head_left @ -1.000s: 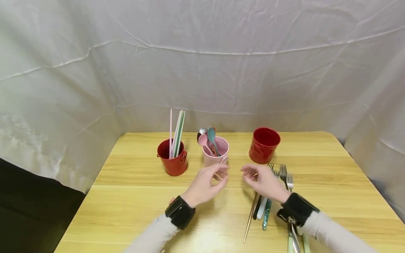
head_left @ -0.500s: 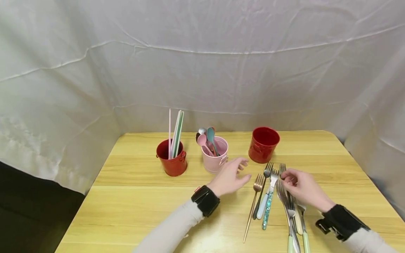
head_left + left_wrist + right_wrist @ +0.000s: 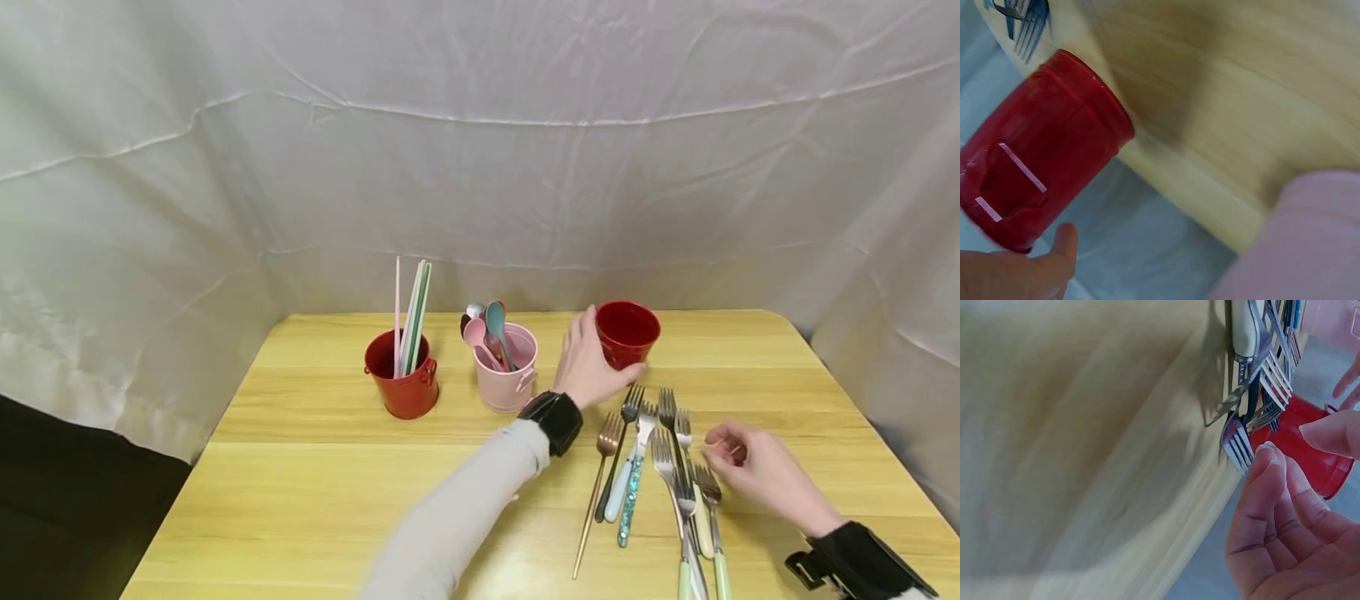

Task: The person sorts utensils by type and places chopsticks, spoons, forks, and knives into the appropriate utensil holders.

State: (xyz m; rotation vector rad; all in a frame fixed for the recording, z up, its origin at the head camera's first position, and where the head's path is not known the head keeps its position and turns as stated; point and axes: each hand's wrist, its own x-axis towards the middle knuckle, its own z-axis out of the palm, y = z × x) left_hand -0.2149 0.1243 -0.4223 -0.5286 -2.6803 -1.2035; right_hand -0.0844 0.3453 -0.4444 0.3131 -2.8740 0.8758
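My left hand (image 3: 587,365) is at the left side of a small red bucket (image 3: 630,327), its thumb stretched across the front and its fingers along the near rim. In the left wrist view the red bucket (image 3: 1054,137) shows whole, with a fingertip close below its rim. Several forks lie in a loose row in front of that bucket, among them a copper fork (image 3: 607,446) and one with a turquoise handle (image 3: 631,500). To the right of them my right hand (image 3: 771,473) hovers with loosely curled fingers, holding nothing. A fork's tines (image 3: 1239,453) appear just beyond its fingertips.
A pink bucket (image 3: 501,387) filled with spoons (image 3: 495,321) stands left of my left hand. Further left, another red bucket (image 3: 407,396) holds several chopsticks (image 3: 415,321). The wooden table's (image 3: 315,483) back edge meets a grey cloth (image 3: 480,183).
My left hand has moved right and forward from in front of the pink bucket to the right-hand red bucket. The right hand has moved right, off the forks, uncovering them.
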